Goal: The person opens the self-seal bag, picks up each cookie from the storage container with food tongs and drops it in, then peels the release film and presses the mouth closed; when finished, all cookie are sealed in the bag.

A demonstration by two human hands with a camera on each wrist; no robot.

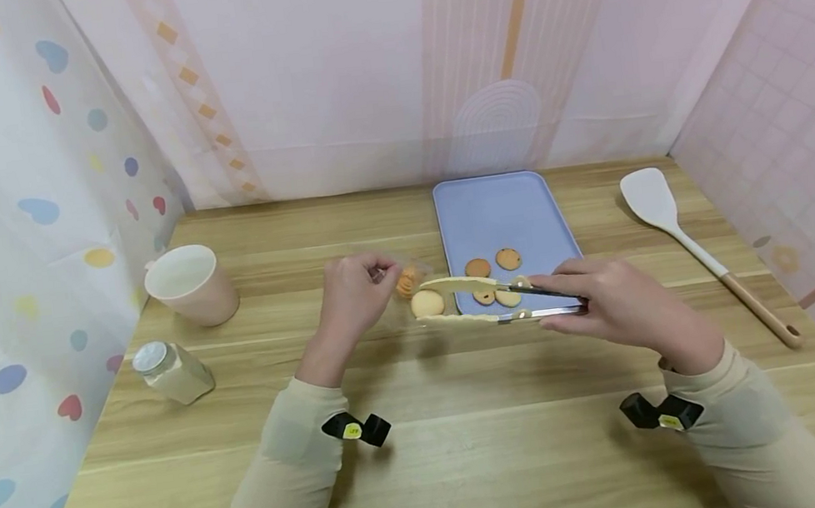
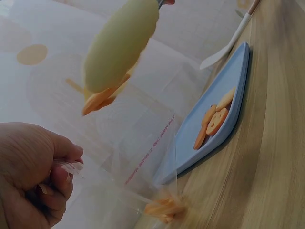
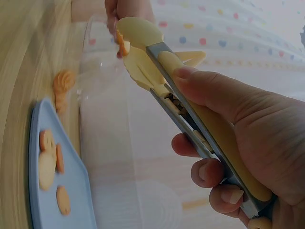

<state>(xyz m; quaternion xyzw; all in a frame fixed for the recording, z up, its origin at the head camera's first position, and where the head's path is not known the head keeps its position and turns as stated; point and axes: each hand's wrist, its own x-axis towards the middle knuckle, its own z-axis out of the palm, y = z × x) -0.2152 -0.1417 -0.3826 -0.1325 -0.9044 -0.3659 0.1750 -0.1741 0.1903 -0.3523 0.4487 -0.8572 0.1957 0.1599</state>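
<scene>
My left hand (image 1: 355,298) pinches the edge of a clear plastic bag (image 2: 150,152) with red print. Swirled cookies (image 2: 164,207) show low at the bag; whether all lie inside it is hard to tell through the plastic. The right hand (image 1: 609,302) grips metal tongs (image 3: 190,102) with pale yellow tips. Between those tips is a round cookie (image 1: 427,304), held above the table beside the bag's mouth. Under and beyond the tongs lies a blue tray (image 1: 496,210), with several cookies (image 1: 509,258) at its near end.
On the left stand a pale pink mug (image 1: 192,287) and a lidded glass jar (image 1: 173,371). A white spatula (image 1: 676,227) with a wooden handle lies at the right. Printed curtains (image 1: 327,79) hang behind and beside the wooden table (image 1: 477,464).
</scene>
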